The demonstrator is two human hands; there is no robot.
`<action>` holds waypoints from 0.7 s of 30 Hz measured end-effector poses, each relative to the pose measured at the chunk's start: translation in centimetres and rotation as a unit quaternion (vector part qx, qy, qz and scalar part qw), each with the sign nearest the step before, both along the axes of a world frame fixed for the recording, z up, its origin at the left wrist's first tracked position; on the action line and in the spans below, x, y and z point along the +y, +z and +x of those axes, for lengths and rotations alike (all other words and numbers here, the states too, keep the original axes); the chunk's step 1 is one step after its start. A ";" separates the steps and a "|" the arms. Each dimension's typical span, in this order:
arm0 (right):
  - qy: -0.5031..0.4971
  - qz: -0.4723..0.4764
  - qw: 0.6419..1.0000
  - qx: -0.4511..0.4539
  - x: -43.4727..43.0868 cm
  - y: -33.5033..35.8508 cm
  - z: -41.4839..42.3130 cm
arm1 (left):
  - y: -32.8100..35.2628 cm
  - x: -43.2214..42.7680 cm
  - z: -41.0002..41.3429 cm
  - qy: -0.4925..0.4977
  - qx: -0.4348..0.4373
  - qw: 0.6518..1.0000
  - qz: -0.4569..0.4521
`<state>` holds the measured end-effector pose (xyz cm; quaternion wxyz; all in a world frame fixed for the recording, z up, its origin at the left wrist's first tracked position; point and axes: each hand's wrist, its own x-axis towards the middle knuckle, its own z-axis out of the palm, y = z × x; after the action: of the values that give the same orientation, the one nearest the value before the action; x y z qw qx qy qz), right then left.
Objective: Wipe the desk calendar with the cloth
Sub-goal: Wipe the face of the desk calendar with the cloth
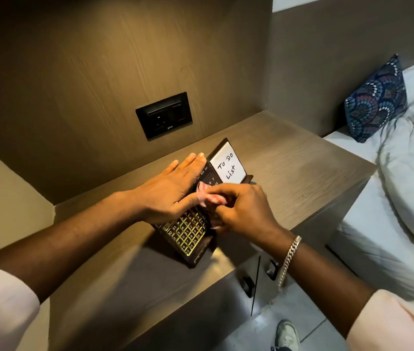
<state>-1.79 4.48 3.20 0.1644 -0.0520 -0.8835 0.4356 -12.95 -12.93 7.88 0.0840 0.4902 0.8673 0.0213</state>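
A dark desk calendar (189,235) with a gold number grid and a white "To Do List" panel stands on the wooden bedside table (302,171). My left hand (173,188) lies flat, fingers extended, against the calendar's upper left side, holding it steady. My right hand (241,209) grips a bunched red-and-white cloth (209,196) and presses it on the calendar's face, just below the month row. The middle of the calendar is hidden under both hands.
A black socket plate (164,115) is set in the wood wall behind. A bed with white bedding (403,188) and a blue patterned cushion (376,102) lies to the right. Drawer fronts (259,277) and a shoe (287,334) show below the table's front edge.
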 end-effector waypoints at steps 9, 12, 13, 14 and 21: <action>-0.001 -0.039 0.999 -0.035 0.4 -1.4 0.4 | 0.0 0.5 0.0 0.004 -0.022 1.000 0.008; 0.066 -0.213 0.972 -0.068 1.6 -1.4 0.3 | -0.1 0.3 -0.3 0.006 -0.014 1.000 0.004; 0.085 -0.276 0.954 -0.080 2.6 -1.2 0.1 | -0.2 0.3 -0.3 0.006 -0.007 1.000 0.001; 0.096 -0.317 0.940 -0.082 3.8 -0.9 -0.2 | -0.3 0.3 -0.4 0.007 -0.002 1.000 0.000; -0.001 0.091 0.996 0.023 17.8 0.9 -2.4 | -0.3 0.3 -0.5 0.026 0.042 0.999 -0.020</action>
<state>-4.19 22.31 4.10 0.1887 -0.0273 -0.9156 0.3540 -13.42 -12.60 7.53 0.0567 0.4666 0.8826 -0.0148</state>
